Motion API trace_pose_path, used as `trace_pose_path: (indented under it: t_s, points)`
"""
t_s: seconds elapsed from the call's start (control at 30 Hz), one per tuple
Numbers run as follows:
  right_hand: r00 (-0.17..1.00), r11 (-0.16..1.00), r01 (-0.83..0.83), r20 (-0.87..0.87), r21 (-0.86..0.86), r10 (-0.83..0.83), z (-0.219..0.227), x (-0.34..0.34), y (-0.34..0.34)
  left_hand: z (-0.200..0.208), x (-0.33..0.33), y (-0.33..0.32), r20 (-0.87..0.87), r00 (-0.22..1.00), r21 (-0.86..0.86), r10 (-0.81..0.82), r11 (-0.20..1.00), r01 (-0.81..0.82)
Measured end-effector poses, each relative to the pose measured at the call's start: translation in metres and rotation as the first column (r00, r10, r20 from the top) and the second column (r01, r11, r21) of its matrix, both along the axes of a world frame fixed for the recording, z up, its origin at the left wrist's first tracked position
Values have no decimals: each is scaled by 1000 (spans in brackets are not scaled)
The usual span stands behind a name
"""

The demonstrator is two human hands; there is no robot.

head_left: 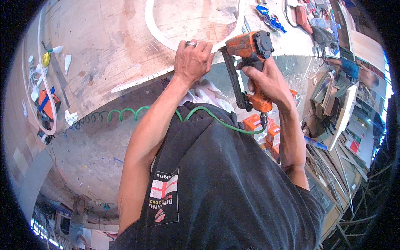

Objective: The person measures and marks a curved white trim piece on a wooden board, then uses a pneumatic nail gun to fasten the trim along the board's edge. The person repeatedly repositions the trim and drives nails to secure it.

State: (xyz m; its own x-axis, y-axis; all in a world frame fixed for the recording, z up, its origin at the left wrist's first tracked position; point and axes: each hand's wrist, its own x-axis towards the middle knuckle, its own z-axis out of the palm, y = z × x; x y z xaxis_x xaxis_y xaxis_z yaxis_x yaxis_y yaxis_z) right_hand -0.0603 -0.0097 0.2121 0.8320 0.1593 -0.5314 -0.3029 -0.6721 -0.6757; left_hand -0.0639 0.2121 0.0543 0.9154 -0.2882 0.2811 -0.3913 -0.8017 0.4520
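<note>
My right hand [271, 81] is wrapped round the handle of an orange and black air nail gun [243, 43]. Its nose touches or nearly touches the edge of a white curved frame [160, 37] lying on the wooden workbench [104, 50]. Just left of the nose, my left hand [193, 60], with a ring on one finger, curls over the rim of that frame at the bench's near edge. A green coiled air hose [208, 114] runs from the base of the gun across my dark shirt to the left. The fingertips of my left hand are partly hidden.
Another white curved strip [54, 112] lies at the left, around an orange tool [46, 102]. A blue packet [271, 18] and a reddish tool [303, 18] lie at the far right. Orange boxes [273, 135] stand below the gun; wood offcuts [333, 162] pile up at the right.
</note>
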Motion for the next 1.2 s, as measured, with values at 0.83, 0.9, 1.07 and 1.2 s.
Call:
trace_pose_path:
  t_s: [0.83, 0.9, 1.07, 1.2]
  points:
    - [814, 805, 548, 77, 227, -576, 22, -100, -57, 14, 1, -6, -19, 997, 92, 81, 993, -79]
    - [787, 760, 579, 41, 296, -616, 18, -108, -70, 19, 3, -10, -25, 992, 154, 120, 981, -115]
    - [783, 727, 553, 44, 407, -620, 5, -111, -104, 14, 19, -24, 77, 991, 165, 110, 979, -122]
    - [761, 670, 534, 52, 515, -647, -5, -111, -134, 16, 25, -36, 140, 983, 175, 120, 974, -144]
